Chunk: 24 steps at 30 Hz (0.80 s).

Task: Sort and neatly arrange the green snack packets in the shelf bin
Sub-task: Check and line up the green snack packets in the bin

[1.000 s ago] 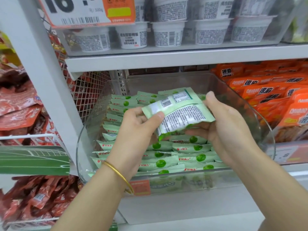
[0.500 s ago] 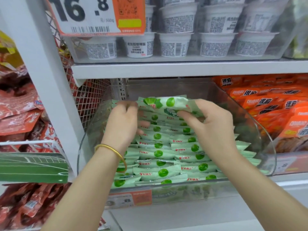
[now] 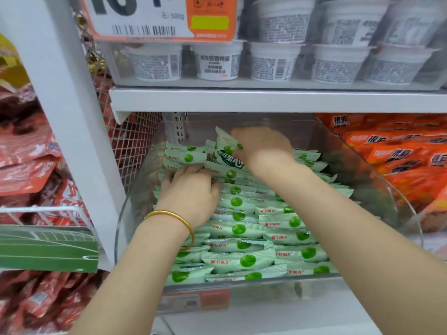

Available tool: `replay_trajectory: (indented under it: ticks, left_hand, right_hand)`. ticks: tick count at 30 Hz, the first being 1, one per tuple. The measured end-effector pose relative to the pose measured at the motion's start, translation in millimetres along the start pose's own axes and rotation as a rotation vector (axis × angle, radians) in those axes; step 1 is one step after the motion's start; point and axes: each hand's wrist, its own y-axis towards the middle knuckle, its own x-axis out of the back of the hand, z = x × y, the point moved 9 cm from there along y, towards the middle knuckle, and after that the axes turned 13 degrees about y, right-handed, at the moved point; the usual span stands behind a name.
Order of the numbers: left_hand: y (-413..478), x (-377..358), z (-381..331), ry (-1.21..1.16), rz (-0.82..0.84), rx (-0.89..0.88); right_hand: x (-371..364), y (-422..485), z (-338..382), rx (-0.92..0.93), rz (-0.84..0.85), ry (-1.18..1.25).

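While the left hand [image 3: 191, 192] lies flat on the bin's [image 3: 377, 170] packets [image 3: 242, 259], the right hand [image 3: 263, 148] grips a raised packet [image 3: 226, 151] at its back.

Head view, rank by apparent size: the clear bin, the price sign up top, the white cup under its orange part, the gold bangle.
1. clear bin, largest by far.
2. price sign, though the frame's top edge crops it.
3. white cup and gold bangle: similar span; the bangle is nearer the camera, so unranked.
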Motion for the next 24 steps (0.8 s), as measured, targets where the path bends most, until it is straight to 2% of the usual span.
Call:
replay_trajectory:
  ticks: [7,11,14,17,24]
  left_hand:
    - [-3.2,4.7,2.5,-0.021,-0.008,0.000]
    - [-2.4,7.9,6.7,-0.063,-0.013,0.002]
    - [-1.8,9.1,6.9,-0.072,-0.007,0.008]
    - [-1.9,9.2,5.9,-0.067,0.000,0.021]
    - [-1.4,8.7,4.8,-0.042,0.010,0.028]
  right_hand:
    - [-42.3,16.2,5.0,0.131,0.153,-0.041]
    - [-21.2,12.9,-10.3,0.056,0.054,0.192]
    - [-17.0,3.6,-7.1,0.113,0.012,0.342]
    - [-28.4,1.7,-3.8,0.142,0.050,0.306]
    - [-46.0,6.9,-15.7,0.066,0.108,0.292]
